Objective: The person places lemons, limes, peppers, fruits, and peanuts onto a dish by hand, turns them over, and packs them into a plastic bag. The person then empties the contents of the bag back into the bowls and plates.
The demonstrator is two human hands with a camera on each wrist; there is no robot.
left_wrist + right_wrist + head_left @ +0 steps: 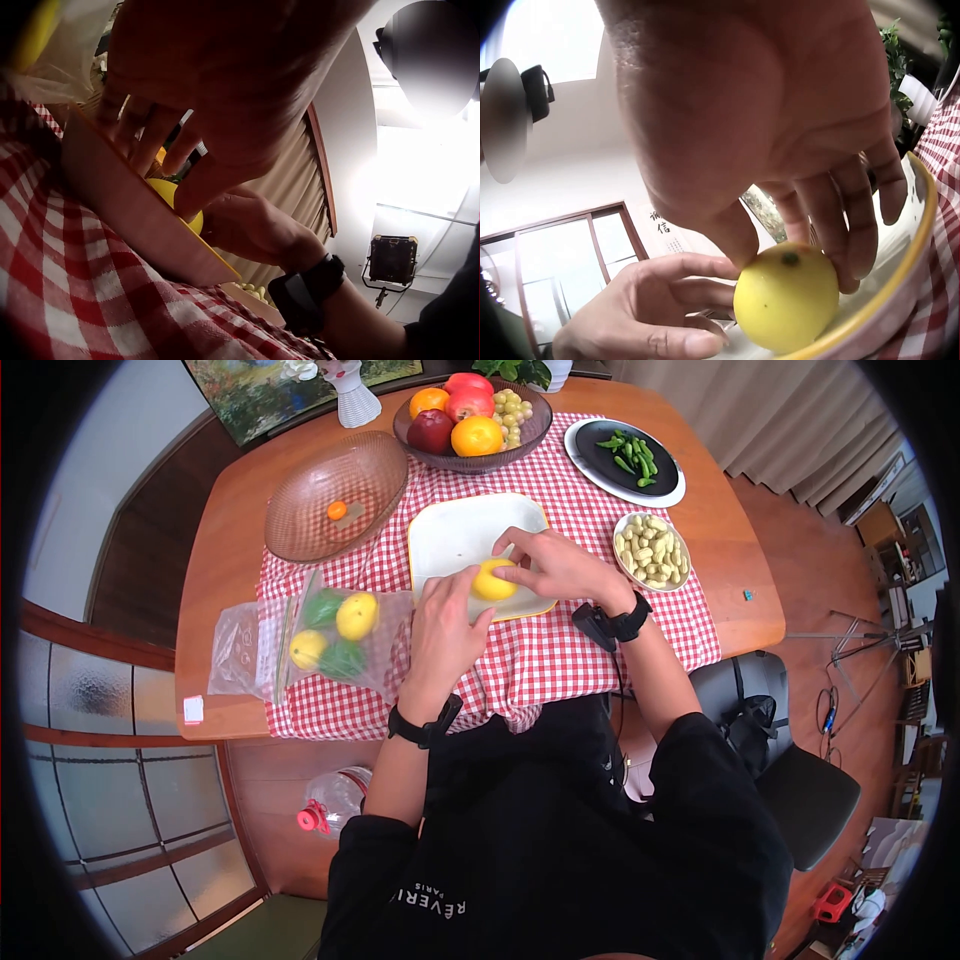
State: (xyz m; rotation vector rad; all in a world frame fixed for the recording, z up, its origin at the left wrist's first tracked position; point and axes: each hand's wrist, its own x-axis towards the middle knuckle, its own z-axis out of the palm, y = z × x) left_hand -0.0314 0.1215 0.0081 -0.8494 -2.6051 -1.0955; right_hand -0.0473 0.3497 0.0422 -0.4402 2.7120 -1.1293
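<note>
A yellow lemon (494, 580) is in the white rectangular dish (437, 532) with a yellow rim. My right hand (560, 567) grips it, thumb on one side and fingers on the other, as the right wrist view shows. The left hand (447, 632) reaches over the dish's left rim, fingers loosely extended. In the right wrist view its fingertips come right up to the lemon (786, 298). Left of the dish lies a clear zip bag (385, 617) with two yellow lemons and two green fruits inside.
A brown bowl (290, 510) with a small orange fruit stands back left, beside a full fruit bowl (410, 435). To the right are a bowl of peanuts (653, 552) and a black plate (597, 440) with green peppers. A checkered cloth (560, 650) covers the table's middle.
</note>
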